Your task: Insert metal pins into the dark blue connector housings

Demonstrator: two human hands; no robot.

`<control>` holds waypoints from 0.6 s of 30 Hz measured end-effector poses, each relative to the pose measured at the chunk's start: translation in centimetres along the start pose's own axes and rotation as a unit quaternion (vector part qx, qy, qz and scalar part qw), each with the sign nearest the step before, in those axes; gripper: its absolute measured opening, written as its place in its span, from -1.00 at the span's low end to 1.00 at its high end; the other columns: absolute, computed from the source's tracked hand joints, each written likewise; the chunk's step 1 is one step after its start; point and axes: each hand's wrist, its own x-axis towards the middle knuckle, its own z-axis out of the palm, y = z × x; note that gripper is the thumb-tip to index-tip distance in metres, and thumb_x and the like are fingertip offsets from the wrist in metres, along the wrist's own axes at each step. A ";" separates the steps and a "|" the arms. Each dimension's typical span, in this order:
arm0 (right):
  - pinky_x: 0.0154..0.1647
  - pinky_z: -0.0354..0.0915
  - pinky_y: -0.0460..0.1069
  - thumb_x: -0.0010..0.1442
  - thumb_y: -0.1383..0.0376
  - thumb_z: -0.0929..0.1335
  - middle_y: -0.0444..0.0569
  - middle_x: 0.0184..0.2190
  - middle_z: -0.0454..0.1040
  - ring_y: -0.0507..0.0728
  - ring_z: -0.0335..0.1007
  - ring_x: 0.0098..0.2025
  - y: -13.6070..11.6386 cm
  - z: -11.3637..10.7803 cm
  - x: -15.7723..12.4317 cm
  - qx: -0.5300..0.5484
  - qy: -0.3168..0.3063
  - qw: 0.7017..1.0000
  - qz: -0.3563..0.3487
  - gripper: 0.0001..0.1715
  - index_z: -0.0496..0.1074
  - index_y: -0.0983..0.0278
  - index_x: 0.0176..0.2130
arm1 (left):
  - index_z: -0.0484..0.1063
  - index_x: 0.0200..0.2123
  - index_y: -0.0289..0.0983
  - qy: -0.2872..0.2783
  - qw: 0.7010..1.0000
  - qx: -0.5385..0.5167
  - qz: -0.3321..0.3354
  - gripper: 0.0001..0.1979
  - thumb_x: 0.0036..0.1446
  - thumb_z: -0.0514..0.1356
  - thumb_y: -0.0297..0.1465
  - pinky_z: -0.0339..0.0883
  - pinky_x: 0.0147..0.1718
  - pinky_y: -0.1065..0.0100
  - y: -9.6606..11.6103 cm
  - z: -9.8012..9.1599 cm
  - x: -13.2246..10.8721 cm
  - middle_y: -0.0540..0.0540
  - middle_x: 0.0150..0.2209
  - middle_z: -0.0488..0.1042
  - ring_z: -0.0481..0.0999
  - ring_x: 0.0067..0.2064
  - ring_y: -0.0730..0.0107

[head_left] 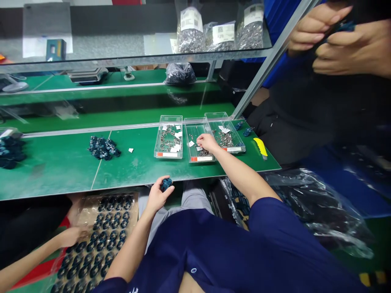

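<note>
My left hand (158, 196) is closed around a small dark-teal plastic part (166, 184) just in front of the bench edge. Over the middle clear tray (192, 126), my right hand (208, 142) has its fingertips pinched together; whatever is between them is too small to make out. Small metal pieces (204, 153) lie in that tray below my fingers. To its left stands another clear tray (157, 142), and to its right a third tray (215, 116), both with small metal pieces and white paper scraps inside.
A pile of teal parts (104, 148) lies on the green bench (137, 173). A yellow utility knife (260, 147) is near the right corner. Another person's hand (73, 237) reaches to a sheet of parts (100, 228) lower left; a co-worker's hands (342, 44) are upper right.
</note>
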 end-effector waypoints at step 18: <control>-0.25 0.43 0.01 0.14 0.12 0.46 -0.01 -0.28 0.57 0.07 0.45 -0.33 -6.8 7.4 -18.0 0.425 -0.073 0.888 -0.159 -0.73 0.50 0.25 -0.24 | 0.31 -0.15 -0.25 0.130 0.953 -0.267 0.058 -0.54 -0.07 0.43 -0.28 0.50 -0.31 0.30 5.8 3.2 3.9 0.05 -0.38 0.48 0.53 -0.44 0.46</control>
